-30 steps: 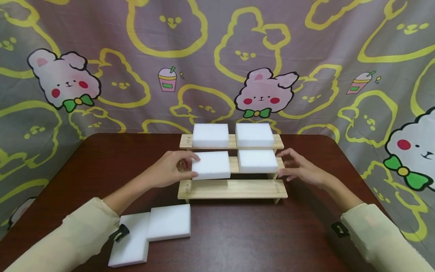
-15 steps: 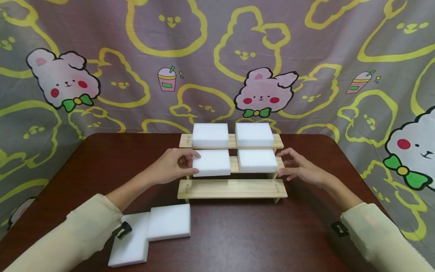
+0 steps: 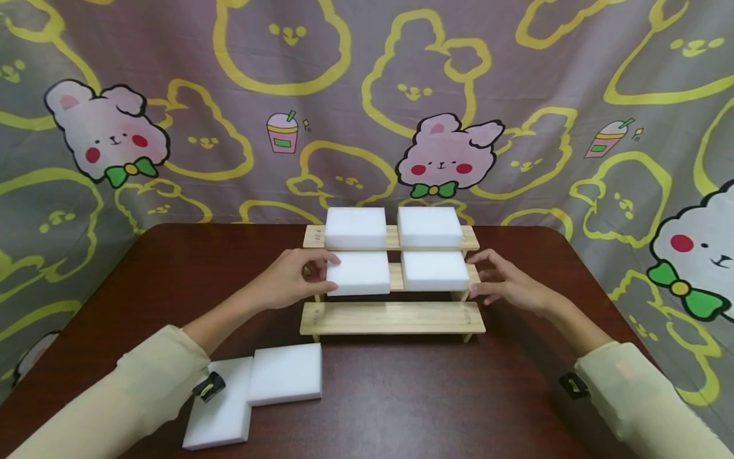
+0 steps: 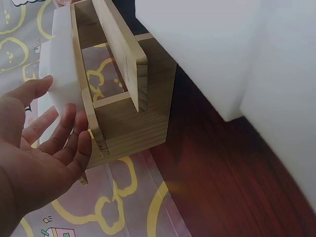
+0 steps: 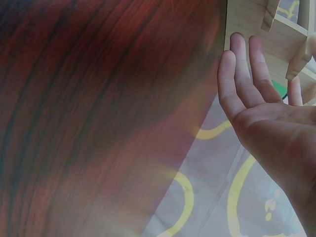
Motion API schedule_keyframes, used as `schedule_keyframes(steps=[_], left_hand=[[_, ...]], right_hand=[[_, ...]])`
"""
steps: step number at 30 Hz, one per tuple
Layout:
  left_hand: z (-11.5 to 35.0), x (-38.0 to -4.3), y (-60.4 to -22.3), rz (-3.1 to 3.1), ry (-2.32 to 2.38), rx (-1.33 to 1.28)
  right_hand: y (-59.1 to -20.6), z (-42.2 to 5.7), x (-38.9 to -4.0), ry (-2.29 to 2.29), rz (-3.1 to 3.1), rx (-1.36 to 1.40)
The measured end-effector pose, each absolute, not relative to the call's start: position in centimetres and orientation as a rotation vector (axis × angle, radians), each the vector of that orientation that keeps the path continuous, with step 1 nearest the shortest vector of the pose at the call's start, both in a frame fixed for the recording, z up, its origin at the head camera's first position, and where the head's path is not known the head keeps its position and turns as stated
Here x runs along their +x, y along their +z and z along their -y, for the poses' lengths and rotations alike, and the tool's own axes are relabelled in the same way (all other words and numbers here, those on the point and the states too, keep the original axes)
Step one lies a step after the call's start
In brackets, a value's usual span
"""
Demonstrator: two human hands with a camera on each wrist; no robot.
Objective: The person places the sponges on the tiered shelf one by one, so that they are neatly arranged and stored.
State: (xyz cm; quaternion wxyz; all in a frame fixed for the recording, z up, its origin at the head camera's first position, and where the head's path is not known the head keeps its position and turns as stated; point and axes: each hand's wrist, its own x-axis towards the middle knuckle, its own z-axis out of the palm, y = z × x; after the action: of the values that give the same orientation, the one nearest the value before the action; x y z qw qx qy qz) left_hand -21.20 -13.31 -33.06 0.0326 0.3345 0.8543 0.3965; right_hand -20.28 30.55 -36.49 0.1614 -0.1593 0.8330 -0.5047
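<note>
A three-step wooden stand point(image 3: 392, 319) sits on the table. My left hand point(image 3: 287, 278) holds the left end of a white foam block point(image 3: 358, 273) on the middle step, thumb at the front edge and a finger near the back. In the left wrist view the thumb touches that block point(image 4: 65, 74), and the other fingers lie beside the stand's end. At the stand's right end, my right hand point(image 3: 510, 285) has its fingers extended beside the middle step, close to another foam block point(image 3: 434, 270). The right wrist view shows these fingers straight beside the wood point(image 5: 252, 22).
Two more foam blocks rest on the top step, one left point(image 3: 355, 226) and one right point(image 3: 430, 225). In front, two foam blocks point(image 3: 287, 375) lie on the dark red table point(image 3: 413, 401), partly under the left sleeve. A patterned curtain point(image 3: 344, 95) hangs behind.
My left hand has pushed the middle-left foam block slightly back and to the right, so it lies straighter on the step. The right hand has stayed in place.
</note>
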Motion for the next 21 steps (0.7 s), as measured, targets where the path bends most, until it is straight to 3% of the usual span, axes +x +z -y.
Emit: schedule_keyframes(steps=[21], left_hand=[[13.27, -21.68, -33.21, -2.624, 1.236, 1.021]], right_hand=[[-36.53, -30.67, -20.34, -1.434, -2.387, -0.454]])
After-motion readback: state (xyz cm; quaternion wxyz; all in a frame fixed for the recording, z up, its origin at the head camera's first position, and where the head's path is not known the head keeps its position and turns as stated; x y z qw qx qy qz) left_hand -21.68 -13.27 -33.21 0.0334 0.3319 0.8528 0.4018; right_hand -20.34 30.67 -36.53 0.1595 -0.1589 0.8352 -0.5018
